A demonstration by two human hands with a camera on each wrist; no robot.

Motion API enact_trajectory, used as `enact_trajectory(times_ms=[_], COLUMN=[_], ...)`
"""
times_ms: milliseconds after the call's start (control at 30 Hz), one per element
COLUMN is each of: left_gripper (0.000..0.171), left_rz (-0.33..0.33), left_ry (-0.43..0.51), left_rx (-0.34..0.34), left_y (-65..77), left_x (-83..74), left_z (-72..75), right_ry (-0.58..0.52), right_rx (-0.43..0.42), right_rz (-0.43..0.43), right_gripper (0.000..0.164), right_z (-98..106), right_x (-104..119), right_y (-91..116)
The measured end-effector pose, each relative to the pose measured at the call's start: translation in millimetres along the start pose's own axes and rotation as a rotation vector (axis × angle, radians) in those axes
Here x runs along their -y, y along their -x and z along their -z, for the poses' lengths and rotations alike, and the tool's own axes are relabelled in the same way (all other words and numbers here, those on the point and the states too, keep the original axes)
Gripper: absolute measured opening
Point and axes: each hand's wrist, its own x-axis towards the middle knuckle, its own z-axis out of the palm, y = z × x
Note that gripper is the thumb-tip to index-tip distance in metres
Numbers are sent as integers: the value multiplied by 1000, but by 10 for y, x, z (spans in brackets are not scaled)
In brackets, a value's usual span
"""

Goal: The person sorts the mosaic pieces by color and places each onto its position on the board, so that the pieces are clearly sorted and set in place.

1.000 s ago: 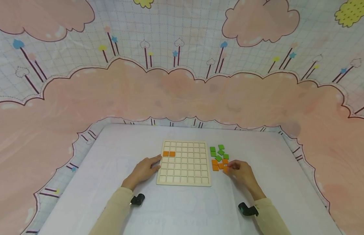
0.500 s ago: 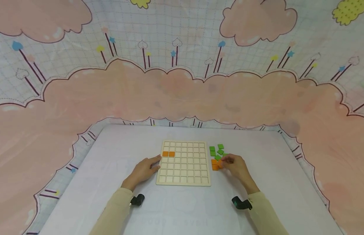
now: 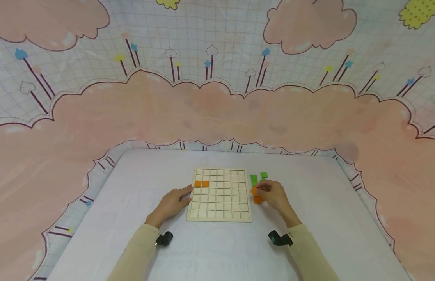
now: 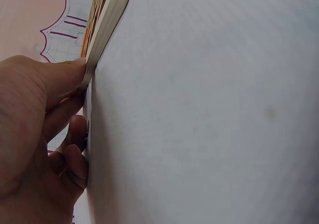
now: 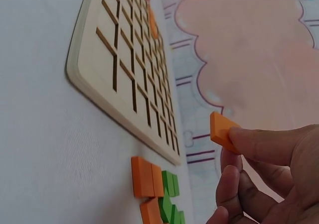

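Observation:
A pale wooden grid board (image 3: 220, 201) lies on the white table, with two orange square tiles (image 3: 205, 184) side by side in its second row, at the left. My left hand (image 3: 171, 201) rests at the board's left side; thumb and fingertips touch the edge. Thumb and finger of my right hand (image 3: 274, 194) pinch one orange tile (image 5: 223, 131), raised above the table just right of the board. Under and beside that hand lie loose orange tiles (image 5: 143, 177) and green tiles (image 5: 170, 183), some hidden behind the fingers in the head view.
Behind the table (image 3: 133, 171) hangs a cloth (image 3: 217, 113) with pink clouds. Black wrist devices (image 3: 280, 238) sit on both wrists, at the cuffs of cream sleeves (image 3: 310, 249).
My right hand has moved left from the right side of the loose tiles toward the board, lifting an orange tile. My left hand has stayed at the board's edge.

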Motion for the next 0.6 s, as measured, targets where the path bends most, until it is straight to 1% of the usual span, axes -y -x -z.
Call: enact_trajectory(times_ms=[300,433,600], left_gripper=[50,51,51], left_rz=[10,20,18], left_ry=[5,-6,-19], left_rx=[9,13,13], left_y=[-3,-7,-11], left_x=[0,-2,-12], left_z=[-9,-6,17], right_ry=[-40,-71,-69], right_rx=[29,29,18], right_rz=[-31,-6,34], right_gripper=[16,14,13], right_z=[-140,-202,-283], right_x=[86,124,145], right_y=[-56,-67,-85])
